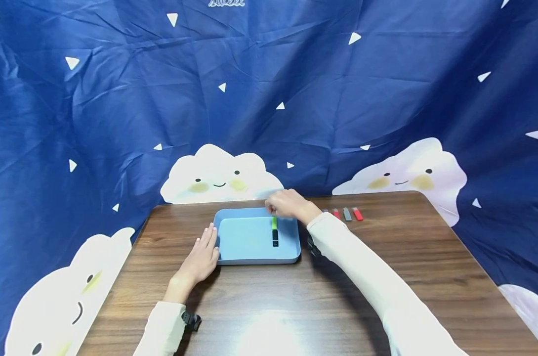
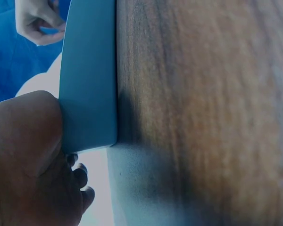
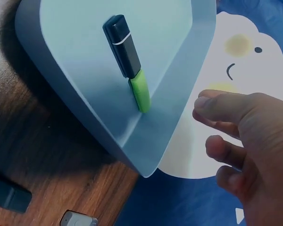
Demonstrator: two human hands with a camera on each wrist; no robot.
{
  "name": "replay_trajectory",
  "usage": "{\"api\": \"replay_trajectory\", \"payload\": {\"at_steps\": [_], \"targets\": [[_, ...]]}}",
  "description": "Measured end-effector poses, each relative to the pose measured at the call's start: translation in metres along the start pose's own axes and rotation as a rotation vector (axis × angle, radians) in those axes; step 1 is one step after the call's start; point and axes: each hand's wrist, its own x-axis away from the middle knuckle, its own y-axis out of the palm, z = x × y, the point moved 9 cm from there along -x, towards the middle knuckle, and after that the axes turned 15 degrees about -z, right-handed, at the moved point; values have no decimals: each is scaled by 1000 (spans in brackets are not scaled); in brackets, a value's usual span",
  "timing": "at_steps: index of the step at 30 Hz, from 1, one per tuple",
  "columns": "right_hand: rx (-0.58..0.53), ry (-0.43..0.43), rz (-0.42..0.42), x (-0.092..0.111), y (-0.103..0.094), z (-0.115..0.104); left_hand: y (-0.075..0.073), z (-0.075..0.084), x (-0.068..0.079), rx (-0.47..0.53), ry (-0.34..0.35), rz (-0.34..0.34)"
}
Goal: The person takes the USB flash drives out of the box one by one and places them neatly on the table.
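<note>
A shallow blue tray (image 1: pixel 246 260) lies on the table. Inside, toward its right side, a black stick (image 1: pixel 275 238) with a pale band lies end to end with a green stick (image 3: pixel 140 92); they look like USB flash drives. My left hand (image 1: pixel 200 255) rests with extended fingers against the tray's left wall, its palm side against the blue wall (image 2: pixel 88 75) in the left wrist view. Above the tray's far right edge hovers my right hand (image 1: pixel 288 203). In the right wrist view its fingers (image 3: pixel 226 106) are loosely bent, with nothing visible between them.
Right of the tray, small red (image 1: pixel 357 214) and grey (image 1: pixel 347 214) sticks stand in a row near the table's far edge. A silver-grey piece (image 3: pixel 79 219) and a dark block (image 3: pixel 9 194) show beside the tray. A blue cloud-print cloth (image 1: pixel 269 99) hangs behind.
</note>
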Motion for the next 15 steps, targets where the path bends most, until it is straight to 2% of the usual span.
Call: {"api": "replay_trajectory", "payload": {"at_steps": [9, 15], "targets": [[-10, 25, -103, -7, 13, 0, 0, -1, -1, -19, -41, -22], [-2, 39, -173, -11, 26, -2, 1, -2, -2, -23, -44, -26]]}}
